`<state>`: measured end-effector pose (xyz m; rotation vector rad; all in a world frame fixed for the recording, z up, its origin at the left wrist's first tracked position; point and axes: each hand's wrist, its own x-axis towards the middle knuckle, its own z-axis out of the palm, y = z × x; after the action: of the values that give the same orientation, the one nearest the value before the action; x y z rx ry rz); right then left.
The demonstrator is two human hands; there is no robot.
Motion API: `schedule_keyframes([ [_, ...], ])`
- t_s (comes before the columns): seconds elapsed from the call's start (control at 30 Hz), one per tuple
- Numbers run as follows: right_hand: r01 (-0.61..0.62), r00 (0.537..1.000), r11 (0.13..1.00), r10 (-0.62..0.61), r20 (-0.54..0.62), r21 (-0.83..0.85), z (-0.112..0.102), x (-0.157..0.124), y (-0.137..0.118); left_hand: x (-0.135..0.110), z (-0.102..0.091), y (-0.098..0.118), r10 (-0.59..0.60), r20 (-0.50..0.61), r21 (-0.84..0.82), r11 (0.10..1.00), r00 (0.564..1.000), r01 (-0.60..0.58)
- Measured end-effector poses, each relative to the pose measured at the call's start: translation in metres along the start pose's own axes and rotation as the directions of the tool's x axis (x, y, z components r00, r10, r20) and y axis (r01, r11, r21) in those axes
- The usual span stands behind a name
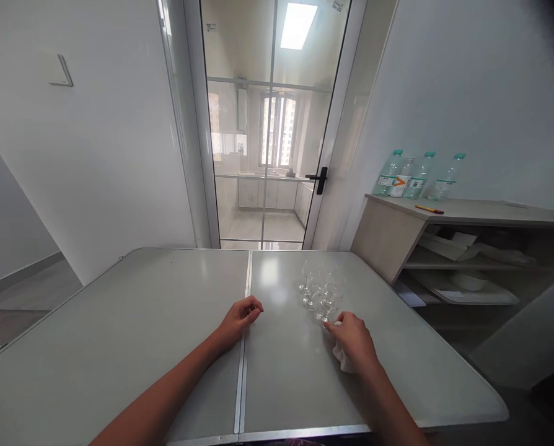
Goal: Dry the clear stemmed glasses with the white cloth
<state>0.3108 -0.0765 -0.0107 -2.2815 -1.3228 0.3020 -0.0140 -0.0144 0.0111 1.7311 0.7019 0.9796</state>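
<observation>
Several clear stemmed glasses (312, 286) stand close together on the right half of the grey table (165, 297). At the near edge of that group is my right hand (354, 337), its fingers closed on a crumpled white cloth (344, 359) that hangs down below the palm. Its fingertips are by the foot of the nearest glass (322, 317); whether they touch it I cannot tell. My left hand (240, 319) rests at the table's centre seam, fingers loosely curled, thumb apart from them, and nothing in it.
A metal strip (242, 371) runs down the middle of the table. To the right, a low shelf unit (393, 238) carries plastic bottles (419, 176) and a red-and-yellow pen-like item (429, 210). Behind the table is a glass door (244, 204) with a black handle (321, 180).
</observation>
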Motion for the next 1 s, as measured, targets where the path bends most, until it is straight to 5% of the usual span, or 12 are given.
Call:
schedule_keyframes([
  [0.07,0.056,0.997,0.994,-0.051,0.057,-0.095,0.004,-0.021,-0.007,0.000,0.000,-0.001,-0.013,0.004,-0.015,1.000,1.000,0.013],
  [0.17,0.339,0.940,0.936,-0.333,0.072,-0.097,0.014,-0.054,-0.027,-0.002,-0.002,-0.005,-0.041,0.052,-0.046,0.998,0.998,0.044],
  [0.23,0.595,0.800,0.802,-0.586,0.128,-0.044,0.019,-0.072,-0.040,-0.005,-0.004,-0.008,-0.072,0.132,-0.058,0.995,0.989,0.080],
  [0.3,0.727,0.673,0.686,-0.718,0.178,0.020,0.019,-0.082,-0.049,-0.007,-0.005,-0.010,-0.115,0.224,-0.035,0.991,0.968,0.126],
  [0.37,0.767,0.617,0.639,-0.759,0.205,0.057,0.018,-0.085,-0.052,-0.009,-0.004,-0.009,-0.155,0.307,0.046,0.988,0.939,0.147],
  [0.6,0.763,0.614,0.643,-0.755,0.229,0.075,0.016,-0.080,-0.046,-0.009,0.005,0.003,-0.099,0.436,0.339,0.939,0.895,-0.062],
  [1.0,0.748,0.637,0.660,-0.741,0.211,0.061,0.018,-0.081,-0.048,-0.009,0.005,0.002,-0.117,0.426,0.328,0.944,0.897,-0.033],
])
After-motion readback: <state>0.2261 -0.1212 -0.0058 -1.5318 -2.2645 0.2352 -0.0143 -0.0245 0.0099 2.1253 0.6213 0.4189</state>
